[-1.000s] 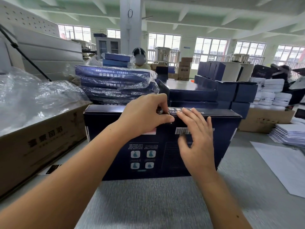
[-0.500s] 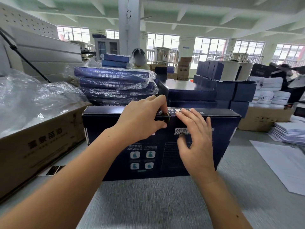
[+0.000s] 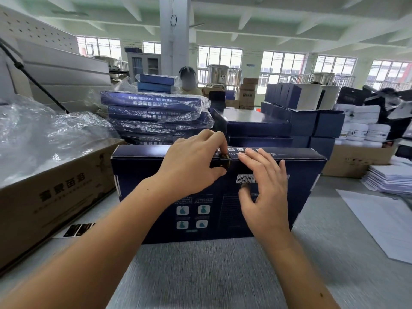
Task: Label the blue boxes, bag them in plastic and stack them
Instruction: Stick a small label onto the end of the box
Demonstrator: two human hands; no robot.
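A dark blue box (image 3: 142, 175) stands on its long edge on the grey table, its barcode side facing me. My left hand (image 3: 191, 163) pinches a small dark label (image 3: 224, 160) over the box's top front edge. My right hand (image 3: 265, 188) lies flat against the box face beside the label, fingers straight and reaching the top edge, partly covering the barcode (image 3: 245, 179). Behind the box rises a stack of blue boxes wrapped in plastic (image 3: 156, 112).
A brown carton (image 3: 55, 192) with clear plastic bags (image 3: 40, 134) stands at left, a label strip (image 3: 79, 229) beside it. Unbagged blue boxes (image 3: 256, 128) lie behind; white paper sheets (image 3: 383, 219) and a paper stack (image 3: 390, 179) at right. A person sits far back.
My left hand has pressed the dark label down over the box's top edge, thumb sliding lower onto the face. My right hand stays flat on the box.
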